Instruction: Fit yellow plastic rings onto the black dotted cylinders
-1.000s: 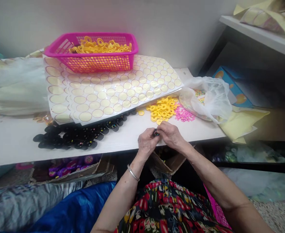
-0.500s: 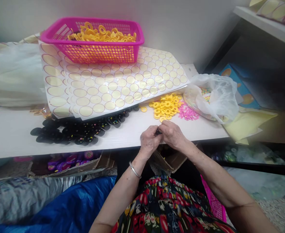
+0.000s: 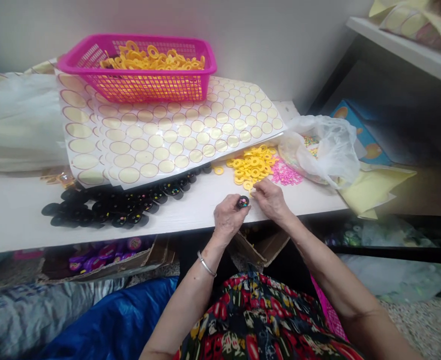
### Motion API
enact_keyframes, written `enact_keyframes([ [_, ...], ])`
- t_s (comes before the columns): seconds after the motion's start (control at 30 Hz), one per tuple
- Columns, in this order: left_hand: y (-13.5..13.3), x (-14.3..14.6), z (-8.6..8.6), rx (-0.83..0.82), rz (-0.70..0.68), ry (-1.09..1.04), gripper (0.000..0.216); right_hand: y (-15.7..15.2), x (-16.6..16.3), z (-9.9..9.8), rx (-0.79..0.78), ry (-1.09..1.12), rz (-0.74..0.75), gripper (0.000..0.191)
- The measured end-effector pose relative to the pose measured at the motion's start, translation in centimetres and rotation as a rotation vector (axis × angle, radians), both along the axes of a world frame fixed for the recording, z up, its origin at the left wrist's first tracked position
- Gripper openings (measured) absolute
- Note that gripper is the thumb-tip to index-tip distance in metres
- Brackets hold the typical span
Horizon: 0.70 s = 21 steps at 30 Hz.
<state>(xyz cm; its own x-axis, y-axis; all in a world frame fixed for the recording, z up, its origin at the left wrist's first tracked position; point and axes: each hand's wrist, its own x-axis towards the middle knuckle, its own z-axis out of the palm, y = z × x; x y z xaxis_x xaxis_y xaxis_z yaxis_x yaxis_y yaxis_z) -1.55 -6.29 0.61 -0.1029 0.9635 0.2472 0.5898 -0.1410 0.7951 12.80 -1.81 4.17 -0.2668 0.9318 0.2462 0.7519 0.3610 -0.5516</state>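
My left hand [image 3: 228,215] is closed around a small black round case [image 3: 243,201] above the table's front edge. Pink and other coloured beads show in its open top, which faces up. Just to the right, my right hand [image 3: 271,200] is closed, its fingertips pinching a yellow ring [image 3: 251,193] that is mostly hidden. Beyond the fingers lies a heap of yellow rings [image 3: 254,165], with pink beads [image 3: 286,172] spread on its right. On the left, many black cases [image 3: 108,207] lie clustered, some with coloured beads inside.
A pink basket [image 3: 149,90] of yellow rings stands on sticker sheets [image 3: 175,135] at the back. A white plastic bag [image 3: 329,145] with beads lies right, near yellow paper [image 3: 374,185]. Below the table are a carton [image 3: 145,260] of purple pieces and a blue sack [image 3: 123,315].
My hands were together over the black case; now they are apart. My right hand has moved right and slightly up, toward the yellow rings. The case's beads are now exposed.
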Motion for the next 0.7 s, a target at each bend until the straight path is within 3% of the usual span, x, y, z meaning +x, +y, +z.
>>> enact_keyframes([
  [0.17,0.2,0.1,-0.1,0.008,0.012,-0.023,0.017,-0.3,-1.4,-0.9,0.0,-0.378,-0.155,0.02],
  [0.33,0.3,-0.2,-0.5,0.032,-0.008,-0.061,0.023,-0.6,-1.7,-0.6,-0.024,-0.548,-0.119,0.02],
  [0.57,0.4,-0.9,-1.0,-0.001,-0.026,-0.24,0.047,-0.8,-0.2,0.9,-0.107,-0.513,-0.064,0.025],
  [0.7,0.1,-1.2,-0.4,-0.042,-0.008,-0.432,0.052,-0.2,0.8,0.7,-0.219,-0.282,-0.141,0.026],
])
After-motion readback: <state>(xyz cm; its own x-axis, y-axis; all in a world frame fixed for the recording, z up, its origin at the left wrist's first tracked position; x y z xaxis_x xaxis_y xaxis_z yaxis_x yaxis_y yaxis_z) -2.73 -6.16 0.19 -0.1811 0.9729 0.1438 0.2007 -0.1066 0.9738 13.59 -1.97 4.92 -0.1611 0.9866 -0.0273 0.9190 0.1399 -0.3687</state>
